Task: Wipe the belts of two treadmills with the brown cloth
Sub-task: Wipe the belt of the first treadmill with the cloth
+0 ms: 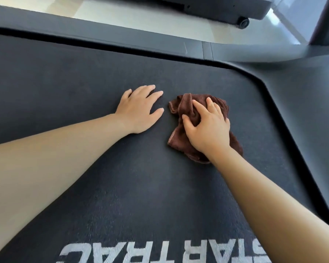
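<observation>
1. The black textured treadmill belt (80,76) fills most of the view. Large white block lettering (160,251) is printed on it at the bottom edge and reads upside down from here.
2. A dark grey moulded cover (302,95) borders the belt on the right, curving round its far right corner.
3. A long grey side rail (122,33) runs along the belt's far edge.
4. Beyond the rail lies a pale glossy floor (122,14), and on it stands the dark grey base of a second treadmill (226,8), with a small black wheel (243,23) at its corner.
5. The crumpled brown cloth (184,105) lies on the belt right of centre, well short of the cover and just beside the left hand without touching it.
6. The right hand (207,128) rests on top of the cloth. Its fingers are bent down into the fabric and its thumb digs into a bunched fold, so it is gripping the cloth against the belt.
7. The left hand (139,111) lies flat on the bare belt, palm down, fingers straight and slightly spread, holding nothing.
</observation>
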